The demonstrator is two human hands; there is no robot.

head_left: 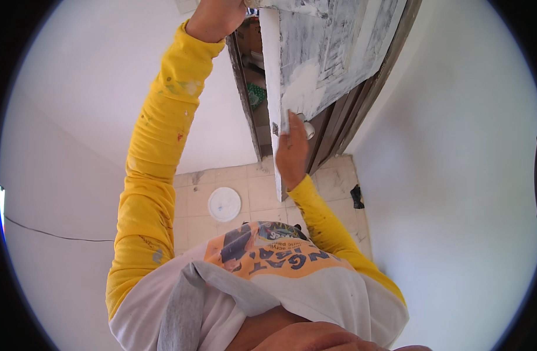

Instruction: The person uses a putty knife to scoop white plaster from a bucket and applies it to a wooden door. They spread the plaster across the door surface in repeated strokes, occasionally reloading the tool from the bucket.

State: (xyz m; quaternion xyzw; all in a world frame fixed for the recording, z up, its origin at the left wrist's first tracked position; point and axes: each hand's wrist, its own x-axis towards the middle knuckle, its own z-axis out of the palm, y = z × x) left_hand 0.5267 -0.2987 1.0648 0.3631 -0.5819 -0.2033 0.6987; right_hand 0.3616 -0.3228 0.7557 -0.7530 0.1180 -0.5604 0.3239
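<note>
A partly opened panelled door (338, 41) stands before me, its face streaked with white and grey, with a solid white smear near the knob. My left hand (217, 20) is raised at the top of the view beside the door's upper edge; its fingers are mostly hidden, so what they hold cannot be told. Lower down, my right hand (293, 153) lies against the door's face near its free edge, fingers stretched upward. Just right of those fingers is a round pale doorknob (309, 130). A latch plate (275, 128) shows on the door's white edge.
A dark door frame (353, 111) runs behind the door, with white walls on both sides. On the tiled floor (262, 187) lie a round white lid (224, 204) and a small black scrap (357, 197). A thin dark cable (57, 236) crosses at left. A green item (256, 95) shows through the gap.
</note>
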